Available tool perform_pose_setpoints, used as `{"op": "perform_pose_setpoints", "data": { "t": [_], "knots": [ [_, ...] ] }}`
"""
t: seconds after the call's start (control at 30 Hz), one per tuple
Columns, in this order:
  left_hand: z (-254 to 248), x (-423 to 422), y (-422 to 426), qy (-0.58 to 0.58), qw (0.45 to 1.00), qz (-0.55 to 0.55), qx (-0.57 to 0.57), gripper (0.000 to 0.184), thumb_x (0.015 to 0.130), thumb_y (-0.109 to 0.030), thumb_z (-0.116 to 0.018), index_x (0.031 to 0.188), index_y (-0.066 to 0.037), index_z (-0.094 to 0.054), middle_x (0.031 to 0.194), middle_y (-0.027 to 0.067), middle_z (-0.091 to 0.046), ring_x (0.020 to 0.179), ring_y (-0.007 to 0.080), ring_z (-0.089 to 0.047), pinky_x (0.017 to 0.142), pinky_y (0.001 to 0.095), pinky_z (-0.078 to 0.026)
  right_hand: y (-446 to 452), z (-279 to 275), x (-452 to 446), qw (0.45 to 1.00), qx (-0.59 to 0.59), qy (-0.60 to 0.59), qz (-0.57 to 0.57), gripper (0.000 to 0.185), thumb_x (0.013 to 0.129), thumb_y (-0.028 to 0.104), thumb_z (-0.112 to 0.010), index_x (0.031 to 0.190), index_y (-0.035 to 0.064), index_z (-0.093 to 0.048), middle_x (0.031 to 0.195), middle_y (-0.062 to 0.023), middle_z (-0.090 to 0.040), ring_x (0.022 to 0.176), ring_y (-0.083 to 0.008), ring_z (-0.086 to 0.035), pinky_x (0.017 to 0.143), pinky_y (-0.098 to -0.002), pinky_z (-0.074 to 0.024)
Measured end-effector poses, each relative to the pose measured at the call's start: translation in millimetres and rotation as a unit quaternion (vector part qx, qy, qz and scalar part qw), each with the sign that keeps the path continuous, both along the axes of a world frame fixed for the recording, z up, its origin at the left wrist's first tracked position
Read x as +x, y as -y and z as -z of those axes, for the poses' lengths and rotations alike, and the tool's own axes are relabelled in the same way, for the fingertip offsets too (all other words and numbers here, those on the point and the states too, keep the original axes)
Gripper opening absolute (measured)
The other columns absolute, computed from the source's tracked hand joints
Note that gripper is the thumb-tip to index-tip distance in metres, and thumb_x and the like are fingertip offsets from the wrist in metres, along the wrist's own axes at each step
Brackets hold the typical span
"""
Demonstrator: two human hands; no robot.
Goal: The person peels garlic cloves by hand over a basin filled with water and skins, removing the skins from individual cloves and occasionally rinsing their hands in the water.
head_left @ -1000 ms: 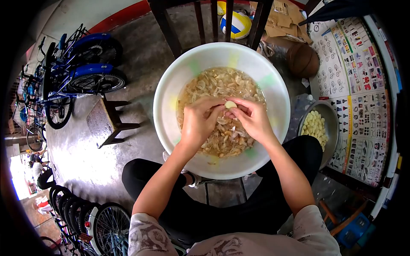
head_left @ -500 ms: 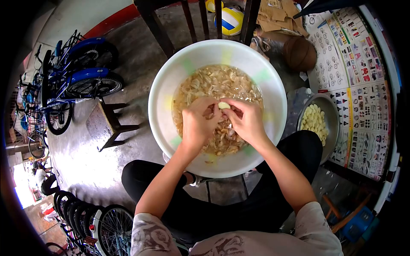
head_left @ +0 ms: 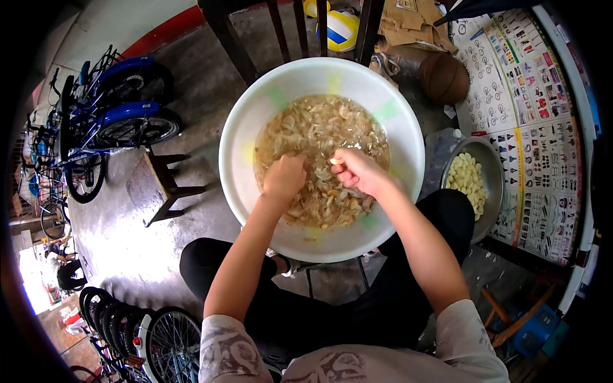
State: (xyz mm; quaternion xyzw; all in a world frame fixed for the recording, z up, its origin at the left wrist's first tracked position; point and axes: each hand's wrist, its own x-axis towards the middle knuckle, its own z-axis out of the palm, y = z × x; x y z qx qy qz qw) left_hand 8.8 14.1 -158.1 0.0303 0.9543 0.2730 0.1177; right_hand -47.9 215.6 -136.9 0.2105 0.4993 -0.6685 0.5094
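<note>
A large white basin [head_left: 402, 96] sits between my knees, holding cloudy water with many floating garlic skins [head_left: 332, 118]. My right hand [head_left: 361, 171] is closed above the water, with a pale peeled garlic clove [head_left: 335, 161] pinched at its thumb and finger. To its left, my left hand [head_left: 286, 175] reaches down into the wet skins; its fingertips are hidden, so what they hold, if anything, does not show. A metal bowl [head_left: 498, 182] of peeled garlic cloves [head_left: 466, 182] stands right of the basin, by my right knee.
A dark wooden chair [head_left: 230, 38] stands just beyond the basin. A small wooden stool [head_left: 153, 185] and parked bicycles [head_left: 137, 124] are at left. A basketball [head_left: 444, 78], a volleyball [head_left: 338, 30] and a printed poster sheet [head_left: 536, 127] lie toward the right. Another person [head_left: 67, 271] is far left.
My hands, together at the clove before, have parted. The left has dropped into the water and skins; the right keeps the clove, its fingers now curled in.
</note>
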Motion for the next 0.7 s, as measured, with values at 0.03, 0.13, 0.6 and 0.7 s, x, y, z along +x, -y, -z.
{"op": "perform_pose_setpoints", "data": {
  "t": [0.03,0.13,0.6,0.7],
  "knots": [
    [-2,0,-6,0.011,0.999,0.004,-0.049,0.014,0.086,-0.009,-0.058,0.096,-0.006,-0.068,0.098,0.0164,-0.068,0.083,0.0374,-0.067,0.075,0.0467,-0.054,7,4,1,0.896,0.264,-0.294,-0.202,0.022,0.088,0.019,-0.051,0.082,-0.0009,-0.057,0.071,-0.015,-0.062,0.057,-0.0222,-0.058,0.052,-0.0381,-0.0488],
    [-16,-2,-11,0.0,0.994,-0.005,-0.109,0.013,0.088,-0.013,-0.058,0.097,-0.007,-0.065,0.101,0.0152,-0.067,0.083,0.039,-0.067,0.074,0.0488,-0.055,21,-13,12,0.713,0.444,-0.42,-0.345,0.035,0.092,0.025,-0.052,0.085,-0.0024,-0.073,0.091,-0.0254,-0.071,0.089,-0.0395,-0.07,0.081,-0.0478,-0.0569],
    [-39,-1,7,-0.11,0.991,-0.03,-0.068,0.02,0.087,-0.004,-0.061,0.107,-0.006,-0.064,0.088,0.0123,-0.07,0.079,0.0377,-0.068,0.072,0.0455,-0.055,-4,6,0,0.617,0.448,-0.534,-0.365,0.015,0.086,0.016,-0.066,0.094,0.005,-0.073,0.09,-0.0193,-0.071,0.084,-0.0378,-0.071,0.076,-0.0471,-0.0571],
    [-41,-4,10,0.001,0.998,-0.055,-0.039,0.019,0.086,0.0,-0.059,0.104,-0.003,-0.064,0.08,0.0121,-0.07,0.078,0.0353,-0.069,0.07,0.0421,-0.055,10,-23,3,0.613,0.512,-0.488,-0.351,0.017,0.091,0.021,-0.064,0.095,0.0056,-0.071,0.089,-0.0167,-0.071,0.084,-0.0364,-0.07,0.073,-0.0468,-0.055]
  ]
}}
